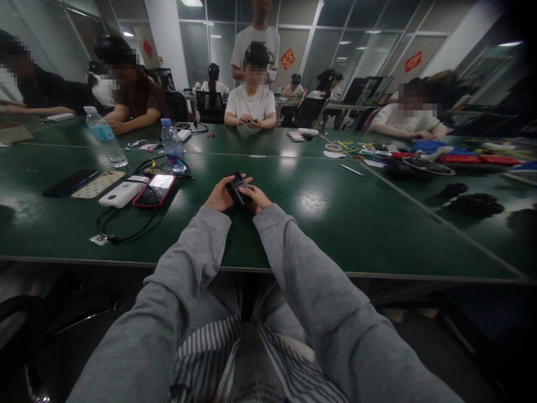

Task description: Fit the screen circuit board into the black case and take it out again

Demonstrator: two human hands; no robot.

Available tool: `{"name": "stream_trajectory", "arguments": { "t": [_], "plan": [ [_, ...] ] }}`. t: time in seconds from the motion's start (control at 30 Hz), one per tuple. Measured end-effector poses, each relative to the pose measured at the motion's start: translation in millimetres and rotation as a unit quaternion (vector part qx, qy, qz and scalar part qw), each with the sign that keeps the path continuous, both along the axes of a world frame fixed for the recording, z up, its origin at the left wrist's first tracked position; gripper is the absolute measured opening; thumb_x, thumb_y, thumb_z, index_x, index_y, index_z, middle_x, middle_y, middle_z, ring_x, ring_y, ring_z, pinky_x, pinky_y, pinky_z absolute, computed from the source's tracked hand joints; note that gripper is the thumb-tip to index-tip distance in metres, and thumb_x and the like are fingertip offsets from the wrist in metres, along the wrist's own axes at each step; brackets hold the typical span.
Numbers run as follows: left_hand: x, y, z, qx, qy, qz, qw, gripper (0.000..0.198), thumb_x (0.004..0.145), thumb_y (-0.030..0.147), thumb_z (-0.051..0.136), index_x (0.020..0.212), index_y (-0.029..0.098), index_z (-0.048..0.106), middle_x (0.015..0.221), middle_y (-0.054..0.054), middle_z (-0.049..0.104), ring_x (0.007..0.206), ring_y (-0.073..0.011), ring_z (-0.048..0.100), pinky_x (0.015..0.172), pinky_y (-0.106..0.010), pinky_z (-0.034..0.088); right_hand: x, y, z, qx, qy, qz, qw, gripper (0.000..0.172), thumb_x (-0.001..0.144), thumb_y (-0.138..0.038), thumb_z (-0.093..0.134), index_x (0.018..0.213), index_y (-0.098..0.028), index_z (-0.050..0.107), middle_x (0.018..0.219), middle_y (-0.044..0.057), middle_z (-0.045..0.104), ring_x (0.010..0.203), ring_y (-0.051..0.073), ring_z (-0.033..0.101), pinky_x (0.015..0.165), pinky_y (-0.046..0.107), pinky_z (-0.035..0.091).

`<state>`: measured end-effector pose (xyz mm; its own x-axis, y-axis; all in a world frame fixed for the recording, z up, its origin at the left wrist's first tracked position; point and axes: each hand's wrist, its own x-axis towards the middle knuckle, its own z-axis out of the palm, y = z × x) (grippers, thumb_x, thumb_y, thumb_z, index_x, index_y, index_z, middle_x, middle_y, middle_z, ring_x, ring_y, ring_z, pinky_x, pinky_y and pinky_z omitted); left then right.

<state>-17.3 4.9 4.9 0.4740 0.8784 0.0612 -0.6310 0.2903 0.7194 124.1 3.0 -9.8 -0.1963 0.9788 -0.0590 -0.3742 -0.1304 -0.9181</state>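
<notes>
Just above the table, both hands meet around a small black handheld device (237,182) with a darker screen-like panel and a greyish face; its exact kind is too small to tell. My left hand (220,194) wraps its left side, thumb along the upper edge. From the right, my right hand (258,198) grips it with fingers curled over the lower part of its face. Some of the device is hidden behind the fingers. Grey sleeves cover both forearms.
On the green table (201,235), at left, lie a white power bank (121,192), a red-edged phone (155,191), other phones and a black cable. Two water bottles (104,137) stand behind. Tangled cables (377,150) lie at right. People sit around the table.
</notes>
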Motion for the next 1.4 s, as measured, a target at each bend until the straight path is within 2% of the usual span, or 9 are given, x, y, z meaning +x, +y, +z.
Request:
{"name": "stream_trajectory", "arguments": {
  "t": [0.23,0.53,0.73,0.87,0.93,1.13,1.4],
  "plan": [
    [0.3,-3.2,2.2,-0.003,-0.002,0.009,1.000,0.046,0.087,0.031,0.054,0.131,0.015,0.059,0.130,-0.013,0.064,0.116,-0.0235,0.063,0.105,-0.040,0.043,0.5,-2.6,0.6,0.011,0.024,0.005,1.000,0.039,0.060,-0.025,0.085,0.085,-0.021,0.055,0.073,-0.003,0.068,0.068,0.015,0.066,0.069,0.031,0.056],
    [0.3,-0.4,0.0,0.015,0.006,-0.009,1.000,0.037,0.091,0.034,0.051,0.117,0.012,0.065,0.126,-0.014,0.066,0.116,-0.0230,0.062,0.105,-0.039,0.042,0.6,-3.2,-0.1,0.026,0.017,-0.012,0.999,0.043,0.055,-0.029,0.088,0.074,-0.023,0.050,0.066,-0.006,0.066,0.060,0.013,0.063,0.058,0.027,0.055],
    [2.0,5.7,-5.1,0.000,0.045,-0.006,0.999,0.033,0.092,0.039,0.055,0.110,0.015,0.068,0.108,-0.011,0.072,0.106,-0.0231,0.065,0.096,-0.037,0.047,4.4,-0.1,2.1,0.031,0.015,-0.061,0.998,0.048,0.052,-0.031,0.088,0.076,-0.023,0.046,0.068,-0.007,0.064,0.059,0.011,0.062,0.056,0.024,0.053],
    [7.5,14.0,-14.5,0.013,0.113,0.037,0.993,0.016,0.081,0.024,0.070,0.096,0.019,0.069,0.089,-0.004,0.073,0.085,-0.0166,0.067,0.085,-0.031,0.048,12.6,9.2,0.1,0.032,0.033,-0.108,0.993,0.052,0.050,-0.035,0.087,0.079,-0.024,0.046,0.068,-0.008,0.062,0.062,0.012,0.062,0.056,0.024,0.050],
    [10.5,18.4,-19.7,0.021,0.132,0.059,0.989,0.025,0.073,0.019,0.078,0.095,0.018,0.067,0.088,-0.003,0.072,0.080,-0.0153,0.067,0.083,-0.031,0.049,16.6,13.9,-1.7,0.035,0.039,-0.123,0.991,0.055,0.048,-0.036,0.088,0.080,-0.024,0.045,0.068,-0.008,0.061,0.062,0.012,0.061,0.055,0.024,0.049],
    [12.6,24.7,-26.7,0.031,0.166,0.090,0.981,0.051,0.060,0.027,0.088,0.102,0.018,0.061,0.090,-0.003,0.070,0.080,-0.0154,0.068,0.085,-0.036,0.050,21.3,19.5,-4.8,0.036,0.034,-0.145,0.988,0.061,0.041,-0.038,0.089,0.082,-0.024,0.046,0.068,-0.010,0.059,0.059,0.009,0.057,0.053,0.022,0.044],
    [13.1,20.4,-22.0,0.059,0.196,0.132,0.970,0.049,0.060,0.033,0.088,0.098,0.016,0.063,0.097,-0.004,0.066,0.081,-0.0131,0.064,0.091,-0.040,0.049,20.6,20.3,-6.8,0.039,0.025,-0.139,0.989,0.061,0.040,-0.038,0.089,0.081,-0.025,0.046,0.070,-0.008,0.060,0.059,0.010,0.058,0.052,0.023,0.045]
  ]
}}
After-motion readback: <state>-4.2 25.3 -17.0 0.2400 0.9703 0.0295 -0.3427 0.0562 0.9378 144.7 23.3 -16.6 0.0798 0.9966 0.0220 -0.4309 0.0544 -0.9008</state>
